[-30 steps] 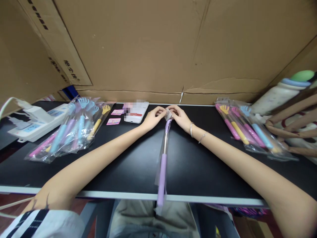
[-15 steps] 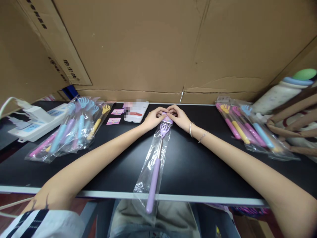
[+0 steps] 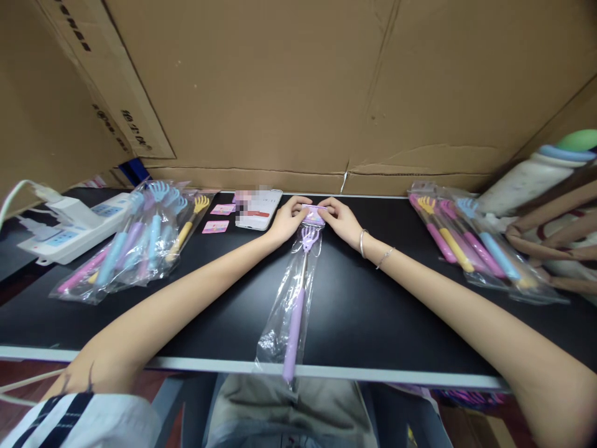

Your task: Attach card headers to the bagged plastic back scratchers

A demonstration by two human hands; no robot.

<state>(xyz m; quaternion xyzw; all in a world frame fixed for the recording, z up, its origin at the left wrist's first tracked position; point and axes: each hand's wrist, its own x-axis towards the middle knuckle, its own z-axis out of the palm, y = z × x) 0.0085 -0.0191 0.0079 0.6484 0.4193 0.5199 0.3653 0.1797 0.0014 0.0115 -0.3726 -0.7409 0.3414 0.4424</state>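
A purple back scratcher (image 3: 293, 336) lies in a clear plastic bag (image 3: 275, 326), claw end away from me and handle reaching over the table's front edge. At the bag's far end is a small pink and purple printed card (image 3: 314, 215), placed across its mouth. My left hand (image 3: 286, 222) pinches the card's left side between thumb and fingers. On the opposite side my right hand (image 3: 342, 221), with bracelets on the wrist, grips the card's right end. Whether the card is folded over the bag I cannot tell.
Bagged back scratchers (image 3: 152, 239) are piled at the left beside a white power strip (image 3: 79, 227). Loose pink cards (image 3: 215, 226) lie near a phone (image 3: 259, 211). More bagged scratchers (image 3: 466, 239) lie at the right, by a bottle (image 3: 517, 183) and a bag with brown straps (image 3: 555, 233). Cardboard (image 3: 289, 93) stands behind.
My hands have moved slightly apart, showing more of the card between them. The bagged scratcher has shifted a little away from me, its handle hanging less over the edge.
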